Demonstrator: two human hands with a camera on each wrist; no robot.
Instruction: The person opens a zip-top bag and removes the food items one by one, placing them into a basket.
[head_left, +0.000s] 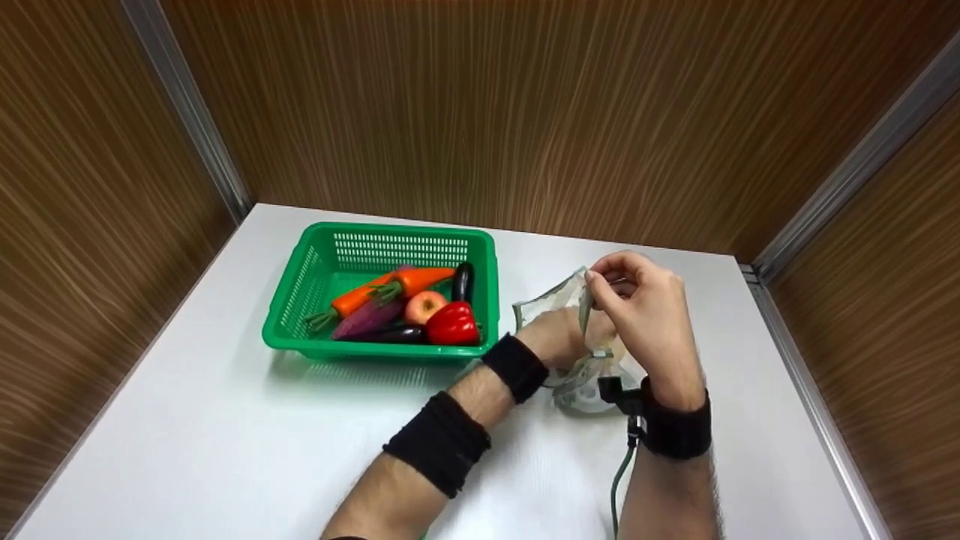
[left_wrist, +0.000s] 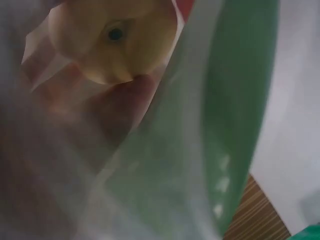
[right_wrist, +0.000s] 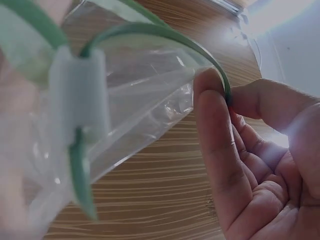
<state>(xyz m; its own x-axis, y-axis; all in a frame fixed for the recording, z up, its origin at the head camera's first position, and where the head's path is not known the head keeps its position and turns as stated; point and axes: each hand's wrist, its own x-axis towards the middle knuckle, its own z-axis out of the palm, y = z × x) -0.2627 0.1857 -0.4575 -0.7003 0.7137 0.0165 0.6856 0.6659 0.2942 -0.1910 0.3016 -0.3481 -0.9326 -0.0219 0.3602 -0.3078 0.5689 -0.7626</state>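
A clear plastic bag (head_left: 589,397) with a green-edged mouth stands on the white table, right of the basket. My left hand (head_left: 559,334) reaches through the mouth into it, its fingers mostly hidden in the head view. In the left wrist view those fingers (left_wrist: 112,107) curl round a pale yellow, round fruit (left_wrist: 120,45) with a dark spot at its end; plastic blurs its exact kind. With thumb and forefinger, my right hand (head_left: 641,307) pinches the green rim (right_wrist: 200,50) of the bag. A whitish clip (right_wrist: 77,95) sits on the green edging.
Left of the bag is a green plastic basket (head_left: 292,300) holding carrots (head_left: 420,280), a purple sweet potato (head_left: 367,316), eggplants (head_left: 463,283), an apple (head_left: 425,307) and a red bell pepper (head_left: 453,324). Wood-patterned panels (head_left: 487,112) enclose the table (head_left: 225,435). A cable (head_left: 619,480) hangs from the right wrist.
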